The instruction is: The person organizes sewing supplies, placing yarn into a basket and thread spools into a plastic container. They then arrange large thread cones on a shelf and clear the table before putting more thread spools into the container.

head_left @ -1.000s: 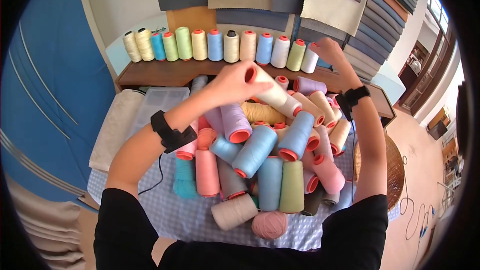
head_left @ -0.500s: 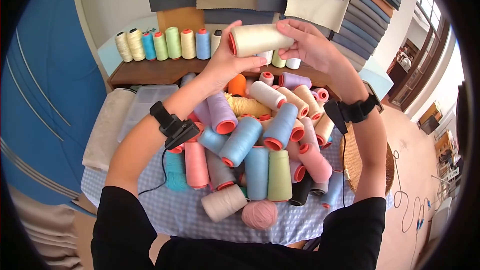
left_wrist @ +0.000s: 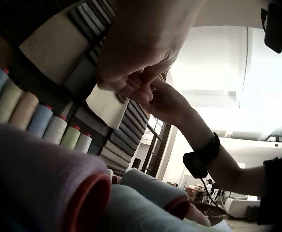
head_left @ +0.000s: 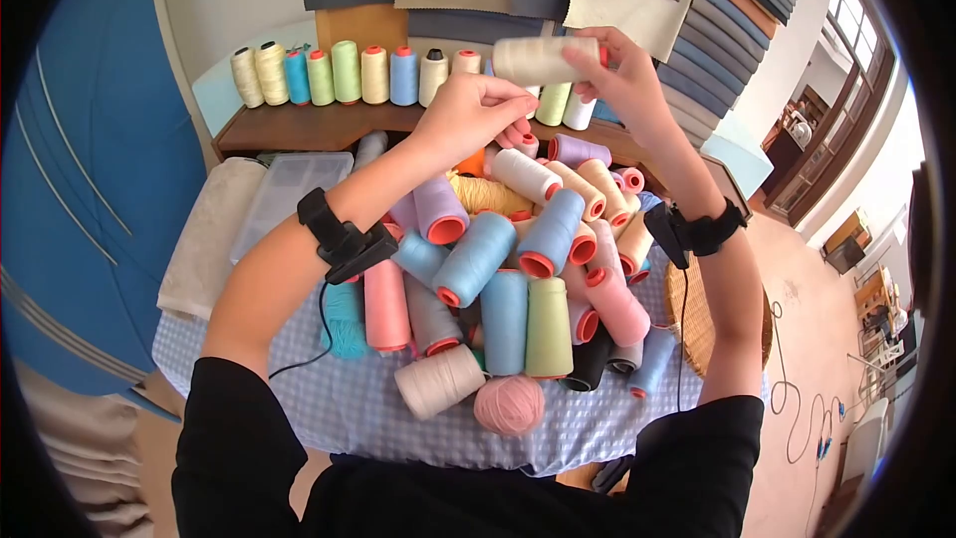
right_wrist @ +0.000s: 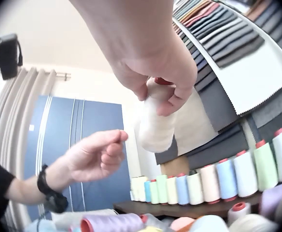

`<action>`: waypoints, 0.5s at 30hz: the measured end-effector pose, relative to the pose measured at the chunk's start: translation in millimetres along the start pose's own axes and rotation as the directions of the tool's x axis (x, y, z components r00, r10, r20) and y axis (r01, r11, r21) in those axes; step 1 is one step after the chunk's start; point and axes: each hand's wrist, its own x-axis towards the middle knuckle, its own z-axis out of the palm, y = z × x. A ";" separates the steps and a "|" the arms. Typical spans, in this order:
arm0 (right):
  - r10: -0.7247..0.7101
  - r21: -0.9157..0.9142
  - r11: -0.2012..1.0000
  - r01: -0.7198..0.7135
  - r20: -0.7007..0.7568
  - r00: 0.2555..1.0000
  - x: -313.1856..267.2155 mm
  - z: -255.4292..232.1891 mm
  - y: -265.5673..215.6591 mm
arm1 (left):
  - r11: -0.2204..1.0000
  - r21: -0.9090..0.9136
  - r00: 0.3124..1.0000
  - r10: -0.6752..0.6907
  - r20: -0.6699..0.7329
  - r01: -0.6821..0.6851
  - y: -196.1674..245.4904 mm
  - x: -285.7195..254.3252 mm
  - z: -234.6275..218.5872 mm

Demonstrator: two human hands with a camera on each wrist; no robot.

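In the head view my right hand (head_left: 619,70) grips a cream cone of thread (head_left: 538,61) by its red-rimmed end, fingers and thumb around it. The cone lies sideways above the shelf, and in the right wrist view this thread cone (right_wrist: 156,126) hangs below the fingers. My left hand (head_left: 476,115) is just left of and below the cone, apart from it. Thumb and forefinger meet at the tips and the other fingers curl in, as the left hand (right_wrist: 98,157) shows in the right wrist view; I cannot tell whether a thread is pinched there.
A heap of coloured thread cones (head_left: 478,259) covers the checked tablecloth (head_left: 378,403), with a pink yarn ball (head_left: 509,404) in front. Upright cones line the wooden shelf (head_left: 299,130) behind. A clear plastic box (head_left: 294,201) lies left; a wicker basket (head_left: 692,314) stands right.
The cream cone was in the left hand, then between both hands; now the right hand alone holds it. The left hand has let go, drawn its fingertips together and lowered slightly.
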 end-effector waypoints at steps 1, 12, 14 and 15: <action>-0.119 -0.244 0.961 0.128 0.052 0.992 0.2 -3.9 6.1 | 0.984 0.165 0.997 0.076 -0.015 -0.073 3.7 -1.5 -0.4; 0.187 0.309 0.890 -0.336 0.426 0.885 -26.3 -12.5 -2.4 | 0.995 -0.055 0.993 -0.080 0.088 0.085 -18.7 7.1 -6.6; 0.174 0.389 0.856 -0.339 0.401 0.899 -27.9 -11.7 2.4 | 0.996 -0.021 0.992 -0.079 0.100 0.081 -28.2 10.8 -11.9; 0.164 0.467 0.816 -0.341 0.378 0.911 -28.7 -10.8 4.4 | 0.997 0.011 0.991 -0.080 0.108 0.079 -25.1 9.3 -10.5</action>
